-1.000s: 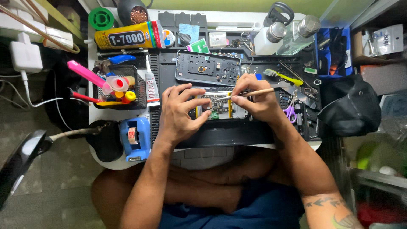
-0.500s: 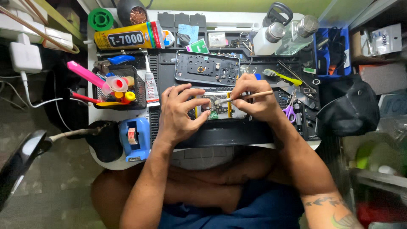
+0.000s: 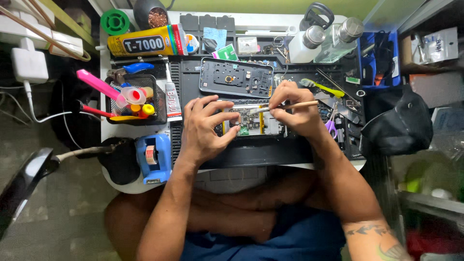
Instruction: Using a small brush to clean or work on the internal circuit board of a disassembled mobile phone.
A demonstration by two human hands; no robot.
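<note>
Head view. An opened phone [image 3: 249,121] lies flat on the dark mat [image 3: 270,150] at the middle of the bench, its board and yellow-edged inner parts exposed. The left hand [image 3: 205,128] rests on the phone's left end, fingers spread and bent down over the frame, thumb against the near edge; it pins the phone rather than lifting it. The right hand [image 3: 295,108] is closed in a pen grip on a thin wooden-handled tool [image 3: 290,106], whose tip reaches left over the board. Whether the tip touches the board cannot be told.

Just beyond the phone lies a separate back panel [image 3: 237,77], inner face up, apart from both hands. To the left stand a mesh basket [image 3: 159,104] of tools, a small glue tube [image 3: 171,99] beside it, and a blue tape dispenser [image 3: 152,157] nearer the person. Purple scissors [image 3: 331,125] lie just right of the right hand.

Judgement on handling: the phone looks light, stiff and flat, but with its cover off it is fragile; the board and connectors should not be pressed. Hold is best taken at the outer frame edges, as the left hand does. The tool is light and rigid, suited to fine fingertip control.
</note>
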